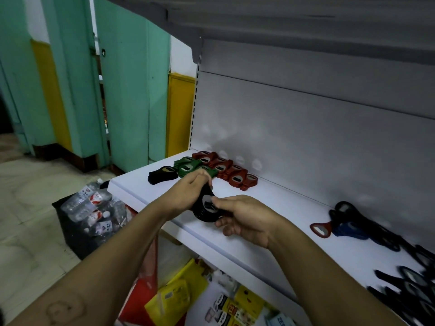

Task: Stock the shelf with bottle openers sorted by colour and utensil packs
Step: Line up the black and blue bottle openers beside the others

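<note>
Left hand and right hand, fingers curled, together grip a stack of black openers over the shelf front, its long axis running hand to hand. The lone black opener lies beyond-left, nearer the left hand; green openers lie just right of it. No writing is legible.

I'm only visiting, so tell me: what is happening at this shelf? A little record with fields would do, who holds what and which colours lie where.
Held: black stack of bottle openers, gripped by left hand and right hand, over the white shelf
Left end: black opener, green openers, red openers, grouped by colour
Right end: lone red opener, blue openers, loose black openers, mixed
Floor: bag of plastic bottles
</note>
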